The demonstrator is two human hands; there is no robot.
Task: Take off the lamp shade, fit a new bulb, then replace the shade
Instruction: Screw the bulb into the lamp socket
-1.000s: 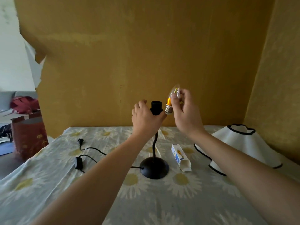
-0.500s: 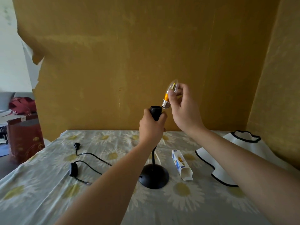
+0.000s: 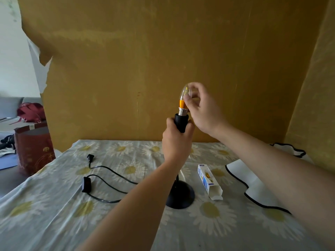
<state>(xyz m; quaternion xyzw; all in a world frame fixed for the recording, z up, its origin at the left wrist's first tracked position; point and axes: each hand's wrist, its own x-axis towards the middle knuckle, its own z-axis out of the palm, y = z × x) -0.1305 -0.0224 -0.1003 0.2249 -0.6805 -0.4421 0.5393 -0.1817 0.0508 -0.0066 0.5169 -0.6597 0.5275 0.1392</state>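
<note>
A black lamp stands on the flowered table, its round base (image 3: 180,197) near the middle and its socket (image 3: 181,122) at the top of a thin stem. My left hand (image 3: 176,142) is wrapped around the socket and stem. My right hand (image 3: 203,109) pinches a clear candle-shaped bulb (image 3: 184,98) with an orange collar; the bulb stands upright with its metal screw base at the socket's mouth. The white lamp shade (image 3: 253,185) with black trim lies on the table at the right, partly hidden behind my right forearm.
An opened white bulb box (image 3: 209,180) lies between the lamp base and the shade. The lamp's black cord with switch (image 3: 85,184) and plug (image 3: 90,157) trails over the tablecloth (image 3: 54,214) to the left. A red bag (image 3: 34,147) stands off the table's left edge. A yellow wall is close behind.
My right hand brought the bulb from beside the socket, tilted, to upright on top of it. My left hand kept its hold on the socket.
</note>
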